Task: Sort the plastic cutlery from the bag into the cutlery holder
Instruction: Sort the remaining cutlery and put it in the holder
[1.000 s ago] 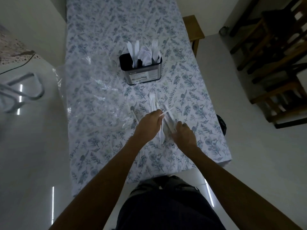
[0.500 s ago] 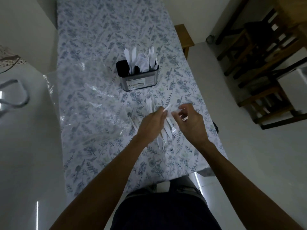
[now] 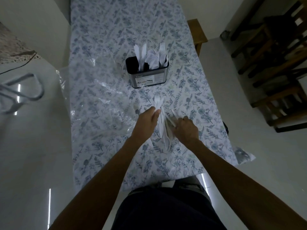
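A metal cutlery holder (image 3: 148, 78) stands on the flower-patterned tablecloth, with white plastic knives, spoons and forks upright in it. In front of it lies a pile of loose white plastic cutlery (image 3: 166, 136). My left hand (image 3: 147, 121) pinches a few white forks (image 3: 157, 102) at the pile's left side, and their tines point toward the holder. My right hand (image 3: 185, 129) is curled over the right side of the pile and grips a few white pieces (image 3: 172, 117). The clear plastic bag (image 3: 99, 100) lies flat to the left of my hands.
The table (image 3: 191, 100) is long and narrow, and its near edge is just before my body. A wooden bench end (image 3: 197, 30) sticks out at the right. Dark wooden chairs (image 3: 274, 63) stand further right. A grey metal frame (image 3: 21, 90) rests on the floor at the left.
My right hand, lifted above the pile half a second ago, has come back down onto the pile's right side. My left hand stayed at the forks.
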{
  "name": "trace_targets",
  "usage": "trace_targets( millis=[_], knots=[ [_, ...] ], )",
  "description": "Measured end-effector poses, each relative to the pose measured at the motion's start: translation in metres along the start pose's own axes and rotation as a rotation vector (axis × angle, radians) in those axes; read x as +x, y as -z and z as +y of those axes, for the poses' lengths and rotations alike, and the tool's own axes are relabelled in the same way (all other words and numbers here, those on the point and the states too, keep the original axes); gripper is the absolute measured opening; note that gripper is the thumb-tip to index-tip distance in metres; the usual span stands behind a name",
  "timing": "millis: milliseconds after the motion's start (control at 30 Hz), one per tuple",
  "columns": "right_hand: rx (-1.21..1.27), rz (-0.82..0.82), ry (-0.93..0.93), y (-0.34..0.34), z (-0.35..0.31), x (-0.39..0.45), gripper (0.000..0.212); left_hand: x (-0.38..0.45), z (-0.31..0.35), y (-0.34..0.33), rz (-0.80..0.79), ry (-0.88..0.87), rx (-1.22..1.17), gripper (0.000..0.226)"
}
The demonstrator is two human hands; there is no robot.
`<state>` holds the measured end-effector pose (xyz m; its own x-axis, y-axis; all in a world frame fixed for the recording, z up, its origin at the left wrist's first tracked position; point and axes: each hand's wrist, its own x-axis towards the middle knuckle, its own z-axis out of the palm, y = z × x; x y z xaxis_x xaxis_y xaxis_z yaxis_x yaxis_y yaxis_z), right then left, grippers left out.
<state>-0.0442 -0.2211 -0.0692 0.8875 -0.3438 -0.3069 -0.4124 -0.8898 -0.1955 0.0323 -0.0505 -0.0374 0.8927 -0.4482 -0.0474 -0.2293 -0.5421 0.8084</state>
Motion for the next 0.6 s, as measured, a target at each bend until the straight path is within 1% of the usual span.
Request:
trace_targets(
  millis=[33,100,167,200,267,300,333,400,433,467,500,533,567,600],
  knots=[
    [-0.012,0.045,-0.004,0.008,0.0,-0.001,0.042,0.004,0.004,-0.002,-0.023,-0.051,0.025,0.034],
    [-0.038,0.175,0.026,0.026,-0.001,-0.003,0.03,0.013,0.014,-0.008,-0.072,-0.175,0.087,0.025],
    [0.004,0.274,0.091,0.049,-0.002,-0.006,0.021,0.022,0.024,-0.013,-0.096,-0.299,0.145,0.026],
    [0.064,0.301,0.138,0.06,-0.002,-0.007,0.019,0.027,0.027,-0.015,-0.098,-0.342,0.17,0.027],
    [0.304,0.342,0.231,0.085,-0.003,-0.009,0.015,0.032,0.032,-0.017,-0.082,-0.347,0.241,0.031],
    [0.45,0.34,0.238,0.097,-0.004,-0.011,0.015,0.032,0.034,-0.016,-0.037,-0.319,0.267,0.032],
    [0.619,0.316,0.194,0.107,-0.007,-0.012,0.02,0.03,0.035,-0.016,0.004,-0.267,0.254,0.032],
    [0.977,0.231,0.038,0.11,-0.013,-0.008,0.031,0.021,0.035,-0.012,0.062,-0.073,0.065,0.032],
    [1.033,0.207,-0.023,0.101,-0.016,-0.004,0.033,0.018,0.03,-0.01,0.075,0.061,-0.052,0.035],
    [0.957,0.184,-0.038,0.086,-0.016,0.001,0.031,0.016,0.024,-0.007,0.096,0.178,-0.159,0.04],
    [0.785,0.13,-0.014,0.067,-0.016,0.004,0.03,0.014,0.015,-0.003,0.112,0.261,-0.214,0.045],
    [0.586,0.024,0.018,0.045,-0.015,0.005,0.03,0.012,0.006,0.001,0.116,0.296,-0.219,0.049],
    [0.405,-0.089,0.041,0.026,-0.016,0.003,0.033,0.009,-0.003,0.005,0.115,0.3,-0.189,0.052],
    [0.273,-0.165,0.053,0.008,-0.015,0.001,0.04,0.007,-0.009,0.009,0.113,0.283,-0.164,0.054]
  ],
)
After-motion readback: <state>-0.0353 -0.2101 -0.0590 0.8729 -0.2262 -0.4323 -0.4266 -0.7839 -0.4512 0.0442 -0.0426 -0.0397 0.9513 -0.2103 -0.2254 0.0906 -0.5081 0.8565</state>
